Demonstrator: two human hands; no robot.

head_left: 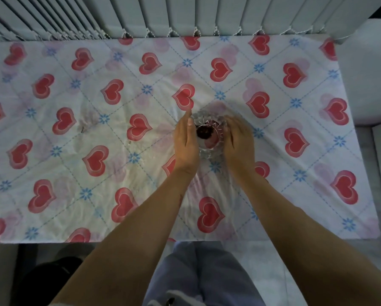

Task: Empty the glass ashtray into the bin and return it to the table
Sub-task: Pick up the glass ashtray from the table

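Note:
The glass ashtray [211, 138] sits on the table [96, 129], which is covered by a white cloth with red hearts. A dark clump of ash lies in its bowl. My left hand [185, 144] is against the ashtray's left rim with its fingers straight. My right hand [239, 140] curls over the right rim and looks blurred. Whether either hand grips the glass is unclear. No bin shows in this view.
Vertical blinds [185, 16] hang along the table's far edge. A pale seat or cushion [370, 85] stands at the right. A dark object [52, 279] lies on the floor at lower left, beside my legs.

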